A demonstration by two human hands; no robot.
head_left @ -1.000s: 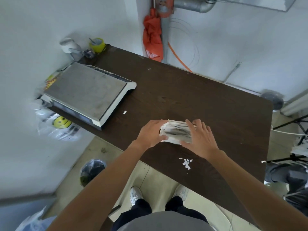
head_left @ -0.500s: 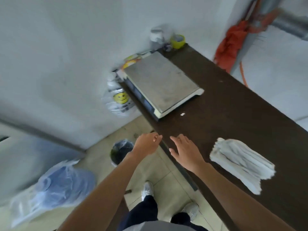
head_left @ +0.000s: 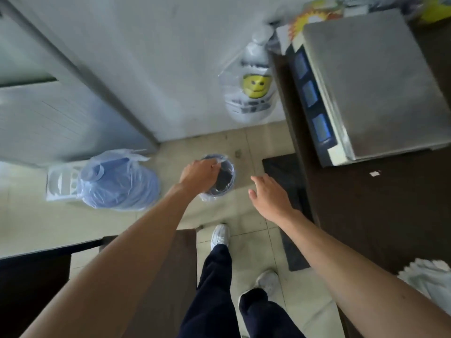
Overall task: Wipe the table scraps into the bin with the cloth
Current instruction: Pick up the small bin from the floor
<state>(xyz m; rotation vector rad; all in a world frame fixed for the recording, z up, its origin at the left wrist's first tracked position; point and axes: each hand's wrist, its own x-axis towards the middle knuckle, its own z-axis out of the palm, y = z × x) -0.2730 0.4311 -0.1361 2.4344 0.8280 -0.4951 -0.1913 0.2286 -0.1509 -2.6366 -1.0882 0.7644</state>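
Observation:
A small round bin (head_left: 223,181) lined with a plastic bag stands on the floor left of the dark brown table (head_left: 390,215). My left hand (head_left: 199,173) is down at the bin's near-left rim, fingers closed on the edge of its liner. My right hand (head_left: 267,195) hovers open just right of the bin, holding nothing. The white cloth (head_left: 425,276) lies alone on the table at the right edge of view. One small white scrap (head_left: 375,173) rests on the table near the scale.
A steel-topped scale (head_left: 371,79) takes up the table's far end. A clear bag with a yellow smiley face (head_left: 251,93) hangs at the table's corner. A blue plastic bag (head_left: 117,181) and white crate sit on the floor to the left. My feet stand below the bin.
Both hands have left the cloth on the table and swung left and down. My left hand now grips the bin's rim; my view has turned toward the floor.

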